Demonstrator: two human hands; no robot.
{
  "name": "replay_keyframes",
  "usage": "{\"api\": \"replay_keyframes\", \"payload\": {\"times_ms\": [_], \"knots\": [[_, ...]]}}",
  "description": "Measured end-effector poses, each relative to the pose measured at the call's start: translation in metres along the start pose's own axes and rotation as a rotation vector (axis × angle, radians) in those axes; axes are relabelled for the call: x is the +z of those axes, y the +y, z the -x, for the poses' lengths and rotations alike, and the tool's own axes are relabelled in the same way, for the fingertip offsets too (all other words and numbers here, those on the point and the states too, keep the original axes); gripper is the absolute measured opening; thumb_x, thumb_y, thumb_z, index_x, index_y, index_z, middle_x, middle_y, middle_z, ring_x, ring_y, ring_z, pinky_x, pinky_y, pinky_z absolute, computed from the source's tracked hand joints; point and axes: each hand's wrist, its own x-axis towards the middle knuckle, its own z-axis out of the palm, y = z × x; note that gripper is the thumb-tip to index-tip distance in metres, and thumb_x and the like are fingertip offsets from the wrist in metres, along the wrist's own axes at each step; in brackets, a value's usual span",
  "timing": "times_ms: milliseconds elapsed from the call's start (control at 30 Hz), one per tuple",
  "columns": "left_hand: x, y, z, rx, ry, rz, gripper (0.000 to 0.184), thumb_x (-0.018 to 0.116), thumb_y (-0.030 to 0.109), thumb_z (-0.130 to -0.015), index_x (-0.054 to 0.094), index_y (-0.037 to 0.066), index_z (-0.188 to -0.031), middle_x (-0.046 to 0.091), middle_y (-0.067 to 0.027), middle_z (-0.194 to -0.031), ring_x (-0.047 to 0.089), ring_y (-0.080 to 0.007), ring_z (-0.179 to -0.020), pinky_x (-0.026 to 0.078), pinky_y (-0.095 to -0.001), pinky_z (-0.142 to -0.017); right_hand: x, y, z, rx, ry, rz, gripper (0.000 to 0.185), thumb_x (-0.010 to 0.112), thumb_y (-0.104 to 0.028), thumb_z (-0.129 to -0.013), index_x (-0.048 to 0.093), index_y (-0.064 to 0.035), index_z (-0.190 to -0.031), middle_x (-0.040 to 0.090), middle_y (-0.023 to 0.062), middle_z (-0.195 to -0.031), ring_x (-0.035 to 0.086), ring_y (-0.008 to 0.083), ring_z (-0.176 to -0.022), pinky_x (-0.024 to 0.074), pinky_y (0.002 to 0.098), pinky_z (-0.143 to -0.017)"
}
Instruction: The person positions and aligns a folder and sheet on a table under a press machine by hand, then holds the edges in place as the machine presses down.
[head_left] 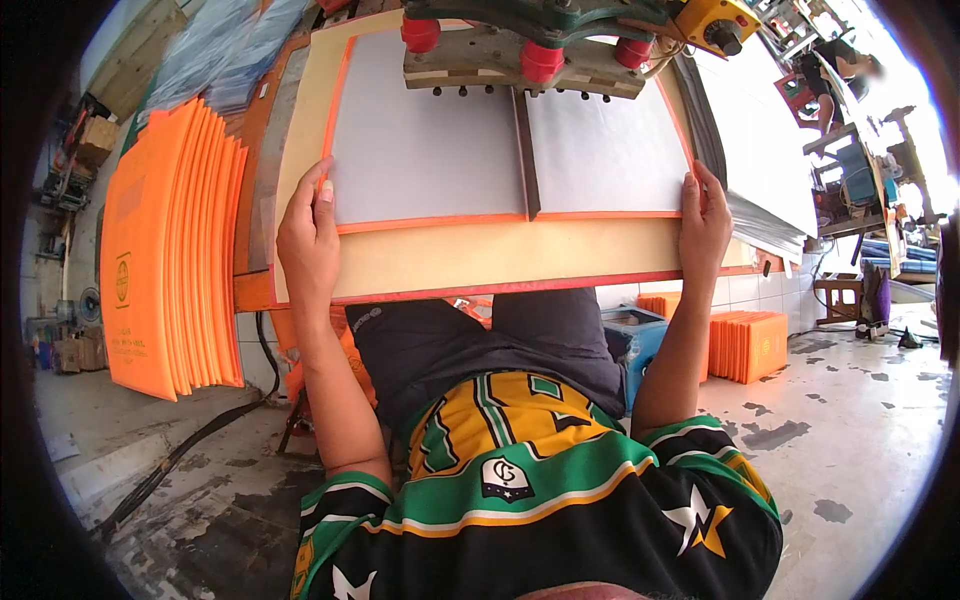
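The shield patch point(507, 480) on the jersey point(560, 510) bore interlaced letters resembling C and G; its star emblem point(698, 522) carried an apparent N. Print on the front orange folder point(140, 290) was too small to read.

A black, green and yellow jersey point(520, 510) with star emblems point(697, 521) and striped short sleeves point(700, 440) is worn with dark trousers point(425, 355)

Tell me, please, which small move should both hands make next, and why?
Perhaps a slight nudge to square the open orange-edged cover with pale lining: the left hand and right hand hold its opposite side edges, and its far part lies beneath the grey metal plate with red cylinders.
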Motion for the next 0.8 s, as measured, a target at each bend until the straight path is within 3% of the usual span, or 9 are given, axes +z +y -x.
{"api": "replay_keyframes", "payload": {"times_ms": [800], "knots": [[-0.0026, 0.0036, -0.0001, -0.027, -0.03, 0.025, 0.038, 0.05, 0.027, -0.117, 0.067, 0.008, -0.145, 0.072, -0.015, -0.143, 0.067, -0.0296, -0.134, 0.051, -0.0405, -0.112, 0.0016, 0.0032, 0.0004, -0.016, 0.012, -0.018, 0.042, 0.058, -0.031, -0.113, 0.07, -0.0005, -0.139, 0.077, 0.0231, -0.129, 0.074, 0.0371, -0.12, 0.0553, 0.0437, -0.103]]}}
